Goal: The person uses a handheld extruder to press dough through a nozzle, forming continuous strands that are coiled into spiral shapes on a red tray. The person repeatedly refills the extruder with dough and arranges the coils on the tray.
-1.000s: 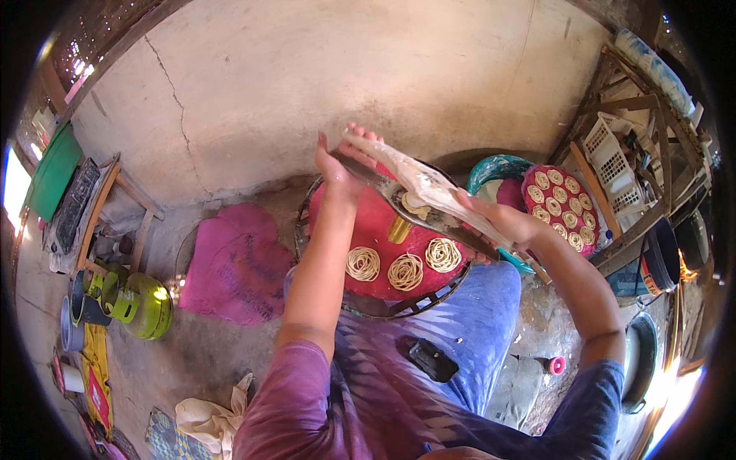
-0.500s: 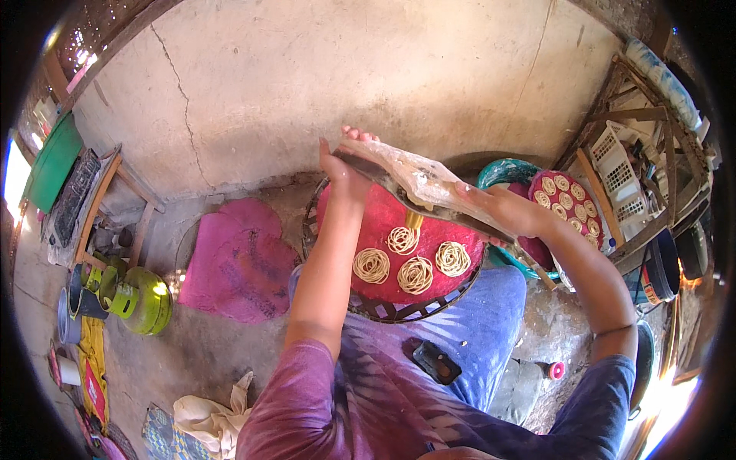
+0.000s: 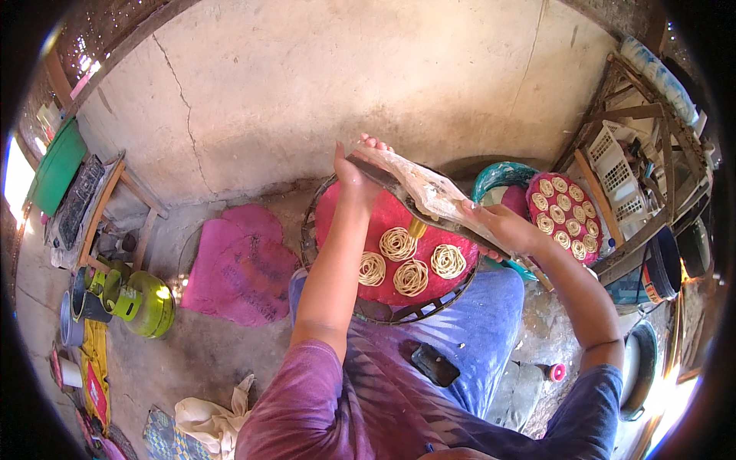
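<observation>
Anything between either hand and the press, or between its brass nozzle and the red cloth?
Nothing visible at the hands: left hand and right hand hold opposite ends of the press. By the tip of the brass nozzle, a pale coil lies on the red cloth; any height gap can't be told.

- long press (image 3: 431, 196), whitish crusty bar over a dark one, slanting above the red cloth (image 3: 428, 241)
- four pale stringy coils (image 3: 411, 277) lying flat on that, loosely looped
- brass-coloured tube (image 3: 416, 228) under the press, right by one coil
</observation>
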The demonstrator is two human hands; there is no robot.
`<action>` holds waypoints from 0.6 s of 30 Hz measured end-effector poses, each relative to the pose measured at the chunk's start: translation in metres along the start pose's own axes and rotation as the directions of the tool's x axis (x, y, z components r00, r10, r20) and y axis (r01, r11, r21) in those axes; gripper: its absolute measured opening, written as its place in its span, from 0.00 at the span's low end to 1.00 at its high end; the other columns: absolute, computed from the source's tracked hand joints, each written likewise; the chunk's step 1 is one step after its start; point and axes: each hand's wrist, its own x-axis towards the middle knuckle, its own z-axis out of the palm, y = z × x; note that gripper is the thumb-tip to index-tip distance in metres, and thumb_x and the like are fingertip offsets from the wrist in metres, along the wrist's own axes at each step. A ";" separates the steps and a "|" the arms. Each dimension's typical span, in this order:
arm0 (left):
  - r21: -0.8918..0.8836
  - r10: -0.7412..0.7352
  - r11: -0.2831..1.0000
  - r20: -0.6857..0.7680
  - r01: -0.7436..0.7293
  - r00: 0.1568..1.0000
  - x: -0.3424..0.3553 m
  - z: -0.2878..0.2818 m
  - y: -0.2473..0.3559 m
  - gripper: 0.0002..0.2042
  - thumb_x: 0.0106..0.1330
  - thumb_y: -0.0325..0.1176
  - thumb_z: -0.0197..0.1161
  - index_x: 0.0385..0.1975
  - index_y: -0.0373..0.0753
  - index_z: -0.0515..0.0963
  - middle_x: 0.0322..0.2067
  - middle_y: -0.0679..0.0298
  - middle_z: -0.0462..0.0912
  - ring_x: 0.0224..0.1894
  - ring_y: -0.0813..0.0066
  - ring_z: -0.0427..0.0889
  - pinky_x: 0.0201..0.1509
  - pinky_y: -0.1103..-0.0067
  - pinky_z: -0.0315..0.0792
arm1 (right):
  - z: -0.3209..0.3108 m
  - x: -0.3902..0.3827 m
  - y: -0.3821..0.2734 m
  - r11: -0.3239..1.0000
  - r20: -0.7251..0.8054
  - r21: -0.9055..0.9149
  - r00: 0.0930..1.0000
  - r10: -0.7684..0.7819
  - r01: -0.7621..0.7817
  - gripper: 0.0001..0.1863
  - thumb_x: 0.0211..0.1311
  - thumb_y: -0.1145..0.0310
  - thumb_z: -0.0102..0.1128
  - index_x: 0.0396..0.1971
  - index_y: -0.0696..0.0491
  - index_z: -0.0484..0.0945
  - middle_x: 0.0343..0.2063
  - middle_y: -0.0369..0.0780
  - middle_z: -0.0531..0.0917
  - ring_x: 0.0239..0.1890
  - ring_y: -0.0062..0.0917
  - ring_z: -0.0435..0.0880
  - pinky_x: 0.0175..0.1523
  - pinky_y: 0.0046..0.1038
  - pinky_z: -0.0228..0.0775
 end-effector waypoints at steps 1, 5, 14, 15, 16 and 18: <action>0.120 -0.025 0.993 0.019 0.022 1.000 -0.001 -0.001 0.000 0.30 0.72 0.62 0.32 0.38 0.42 0.73 0.30 0.64 0.75 0.35 0.66 0.73 0.46 0.69 0.68 | 0.000 0.000 0.006 0.998 0.016 0.061 1.000 0.011 -0.012 0.40 0.67 0.31 0.42 0.36 0.61 0.78 0.15 0.37 0.74 0.14 0.21 0.74 0.17 0.24 0.65; 0.934 -0.096 0.316 -0.141 0.165 0.985 -0.031 -0.022 -0.004 0.37 0.71 0.67 0.31 0.49 0.38 0.76 0.37 0.62 0.80 0.47 0.68 0.76 0.59 0.67 0.65 | 0.002 -0.001 0.027 0.980 0.025 0.185 0.997 -0.072 0.066 0.41 0.66 0.31 0.44 0.40 0.62 0.77 0.16 0.37 0.75 0.14 0.20 0.75 0.17 0.23 0.65; 0.965 -0.527 -0.082 -0.255 0.249 0.811 -0.043 -0.073 -0.016 0.41 0.72 0.68 0.29 0.61 0.36 0.71 0.47 0.56 0.84 0.62 0.70 0.71 0.70 0.68 0.55 | 0.001 0.004 0.044 0.966 -0.044 0.228 0.992 -0.114 0.121 0.38 0.68 0.33 0.44 0.37 0.61 0.77 0.15 0.37 0.75 0.13 0.20 0.74 0.17 0.23 0.65; 0.960 -0.498 -0.137 -0.280 0.244 0.821 -0.041 -0.075 -0.016 0.41 0.72 0.68 0.28 0.60 0.35 0.72 0.46 0.56 0.85 0.63 0.69 0.71 0.70 0.68 0.54 | 0.000 0.005 0.045 0.961 -0.061 0.234 0.988 -0.140 0.150 0.37 0.69 0.34 0.43 0.36 0.60 0.77 0.15 0.38 0.75 0.13 0.20 0.74 0.17 0.23 0.64; 0.960 -0.447 -0.155 -0.278 0.233 0.850 -0.041 -0.076 -0.016 0.41 0.72 0.68 0.28 0.60 0.35 0.72 0.46 0.56 0.85 0.63 0.69 0.71 0.71 0.68 0.53 | -0.001 0.006 0.047 0.958 -0.077 0.236 0.986 -0.148 0.162 0.37 0.69 0.34 0.41 0.35 0.60 0.76 0.16 0.38 0.75 0.13 0.21 0.74 0.17 0.23 0.64; 0.943 -0.318 -0.249 -0.297 0.223 0.900 -0.046 -0.078 -0.015 0.40 0.73 0.67 0.28 0.61 0.36 0.71 0.48 0.56 0.85 0.63 0.70 0.70 0.72 0.69 0.52 | -0.004 0.006 0.051 0.948 -0.091 0.258 0.982 -0.167 0.185 0.36 0.71 0.35 0.40 0.35 0.59 0.75 0.16 0.38 0.75 0.13 0.21 0.74 0.17 0.23 0.63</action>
